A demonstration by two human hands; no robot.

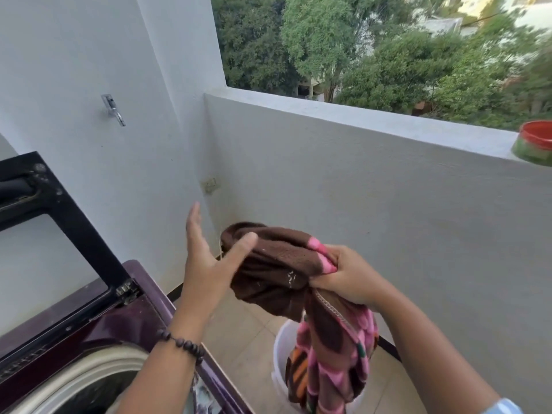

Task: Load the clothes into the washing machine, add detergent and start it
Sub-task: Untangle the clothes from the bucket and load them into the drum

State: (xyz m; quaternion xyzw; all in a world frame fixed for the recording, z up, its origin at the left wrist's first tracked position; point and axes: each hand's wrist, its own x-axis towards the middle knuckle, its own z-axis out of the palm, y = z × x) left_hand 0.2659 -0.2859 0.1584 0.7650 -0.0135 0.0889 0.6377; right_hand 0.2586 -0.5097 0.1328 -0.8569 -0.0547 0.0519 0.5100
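Loading step, by the look of it: clothes coming out of the white bucket on the tiled floor, bound for the washing machine at lower left.

Right hand clenched on a brown-and-pink towel, bunched near its stitched hem, lifted above the bucket with the tail trailing down inside it (more striped fabric there, orange and pink, too jumbled to tell whether same cloth or another). Left hand spread, fingers straight and apart, thumb against the towel's brown bulk, gripping nothing. Beaded bracelet on that wrist.

Machine lid raised, drum opening exposed just below the left forearm. Towel beside the machine, not yet over the drum.

Next, probably: gather the bulk with the left hand, lift the tail out of the bucket, swing left, drop into the drum. Detergent and start not yet reached; red-rimmed tub on the parapet wall, contents unknown.
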